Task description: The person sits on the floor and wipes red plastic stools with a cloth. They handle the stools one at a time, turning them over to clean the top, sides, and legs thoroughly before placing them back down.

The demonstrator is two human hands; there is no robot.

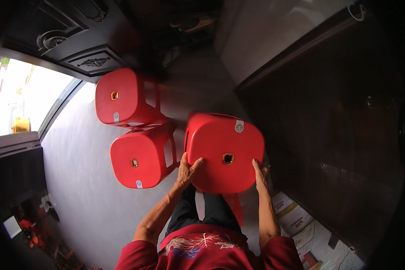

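Observation:
In front of me is a red plastic stool (211,139) with a rounded square seat and a small gold-rimmed hole in its middle. My left hand (188,170) grips its left edge, thumb on top of the seat. At the opposite edge, my right hand (260,173) clasps the stool, its thumb also on the seat and the other fingers mostly hidden. Two similar red stools stand to the left: a nearer one (126,148) and a farther one (117,108), close together. Each seat bears a small pale sticker.
A dark carved door (92,58) stands at the far left beside a bright doorway (22,99). Along the right runs a large dark panel (328,135). Cardboard boxes (297,218) are stacked at the lower right. Grey floor (85,198) spreads around the stools.

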